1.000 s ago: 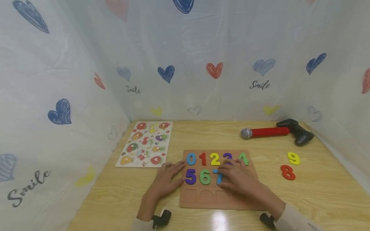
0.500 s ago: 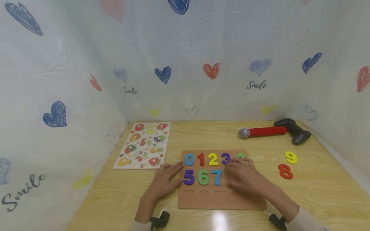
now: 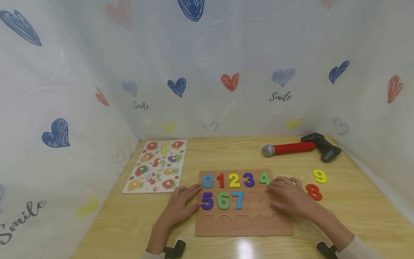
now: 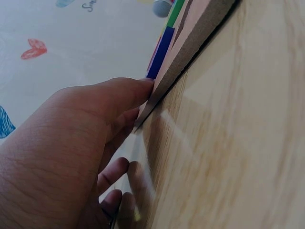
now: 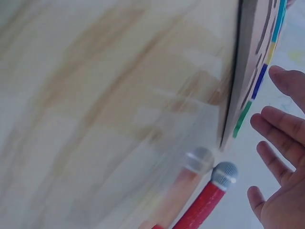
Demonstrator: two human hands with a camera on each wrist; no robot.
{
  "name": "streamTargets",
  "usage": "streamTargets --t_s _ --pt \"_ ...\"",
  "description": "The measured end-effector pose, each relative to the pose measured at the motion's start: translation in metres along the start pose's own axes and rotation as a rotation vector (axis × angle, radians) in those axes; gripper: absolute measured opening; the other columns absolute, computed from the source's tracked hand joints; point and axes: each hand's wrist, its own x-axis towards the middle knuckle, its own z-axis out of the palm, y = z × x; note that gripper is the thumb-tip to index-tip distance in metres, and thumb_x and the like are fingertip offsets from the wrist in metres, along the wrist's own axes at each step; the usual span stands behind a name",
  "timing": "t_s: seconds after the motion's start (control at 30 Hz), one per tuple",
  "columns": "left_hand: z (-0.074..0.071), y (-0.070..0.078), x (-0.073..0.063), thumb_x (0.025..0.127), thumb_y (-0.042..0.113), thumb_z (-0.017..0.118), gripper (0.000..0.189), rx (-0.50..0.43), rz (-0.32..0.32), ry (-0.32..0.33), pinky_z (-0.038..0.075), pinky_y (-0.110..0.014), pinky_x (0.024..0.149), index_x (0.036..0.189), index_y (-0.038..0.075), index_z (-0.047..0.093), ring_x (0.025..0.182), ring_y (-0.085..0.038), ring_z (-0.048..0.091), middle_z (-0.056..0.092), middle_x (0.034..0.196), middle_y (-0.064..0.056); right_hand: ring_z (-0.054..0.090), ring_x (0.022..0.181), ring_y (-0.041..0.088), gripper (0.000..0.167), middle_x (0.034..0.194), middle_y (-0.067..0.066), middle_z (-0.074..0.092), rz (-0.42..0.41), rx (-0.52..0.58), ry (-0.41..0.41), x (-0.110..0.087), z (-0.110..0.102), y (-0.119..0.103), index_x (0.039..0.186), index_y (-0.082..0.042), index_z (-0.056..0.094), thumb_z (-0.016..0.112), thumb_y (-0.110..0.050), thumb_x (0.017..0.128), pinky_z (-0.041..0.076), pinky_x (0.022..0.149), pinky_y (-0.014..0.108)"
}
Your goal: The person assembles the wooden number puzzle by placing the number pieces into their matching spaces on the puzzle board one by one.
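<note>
My left hand point(image 3: 179, 207) lies along the left edge of a brown number puzzle board point(image 3: 226, 228). In the left wrist view its thumb touches the board's rim beside the purple 5 point(image 4: 161, 52). Digits 0 to 7 sit on the board in two rows, ending with the green 4 point(image 3: 264, 178) and the blue 7 point(image 3: 238, 200). Shallow recesses show right of the 7 and along the bottom row. Over the board's right edge is my right hand point(image 3: 291, 196); its fingers point(image 5: 274, 131) are spread and hold nothing. The red 8 point(image 3: 313, 192) and yellow 9 point(image 3: 320, 176) lie loose beyond it.
A fruit picture board point(image 3: 155, 165) lies at the back left. At the back right, a red microphone point(image 3: 291, 148) lies against a black game controller point(image 3: 323, 147). A heart-patterned sheet point(image 3: 207, 108) encloses the wooden table point(image 3: 220, 154).
My right hand has moved right, away from the 7 toward the loose 8, uncovering the 3, the 4 and the recess by the 7. My left hand stays at the board; the head view has shifted slightly.
</note>
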Motion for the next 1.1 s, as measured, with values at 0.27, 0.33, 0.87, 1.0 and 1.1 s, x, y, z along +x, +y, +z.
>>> streamTargets --t_s 0.27,0.33,0.87,1.0,1.1 --pt "-0.001 -0.001 -0.002 0.096 0.05 0.059 0.057 -0.01 0.004 -0.002 0.03 -0.057 0.1 0.148 0.027 0.052 0.13 -0.028 0.036 0.042 0.154 0.013 0.048 0.121 0.032 0.04 0.116 0.002 0.069 0.049 -0.016 0.012 -0.013 -0.002 0.024 0.114 -0.013 0.073 0.083 -0.032 0.08 0.025 0.094 0.063" --pt "-0.001 -0.001 -0.002 0.096 0.05 0.059 0.058 -0.006 0.006 -0.005 0.03 -0.056 0.1 0.148 0.026 0.051 0.129 -0.027 0.036 0.043 0.155 0.012 0.049 0.122 0.032 0.042 0.118 0.003 0.068 0.052 -0.015 0.016 -0.016 -0.003 0.029 0.115 -0.013 0.072 0.083 -0.033 0.081 0.025 0.094 0.062" --pt "-0.003 0.0 -0.002 0.095 0.049 0.061 0.058 -0.005 0.01 0.002 0.029 -0.055 0.099 0.148 0.026 0.052 0.127 -0.025 0.036 0.043 0.154 0.011 0.049 0.12 0.036 0.043 0.12 0.008 0.068 0.108 -0.019 0.016 -0.034 -0.013 0.053 0.116 -0.011 0.071 0.083 -0.031 0.08 0.026 0.092 0.066" --pt "-0.002 0.0 -0.001 0.095 0.05 0.061 0.058 -0.009 0.003 -0.001 0.029 -0.055 0.1 0.147 0.027 0.052 0.127 -0.025 0.036 0.043 0.154 0.013 0.049 0.119 0.036 0.044 0.118 0.008 0.068 0.098 -0.013 0.052 -0.039 -0.016 0.059 0.115 -0.011 0.071 0.085 -0.031 0.078 0.026 0.089 0.064" --pt "0.0 0.0 0.0 0.094 0.052 0.061 0.059 -0.011 -0.002 -0.002 0.03 -0.055 0.1 0.147 0.027 0.052 0.127 -0.024 0.036 0.043 0.154 0.014 0.048 0.118 0.035 0.044 0.117 0.008 0.068 0.106 -0.01 0.076 -0.042 -0.018 0.064 0.114 -0.011 0.071 0.086 -0.03 0.077 0.025 0.087 0.063"
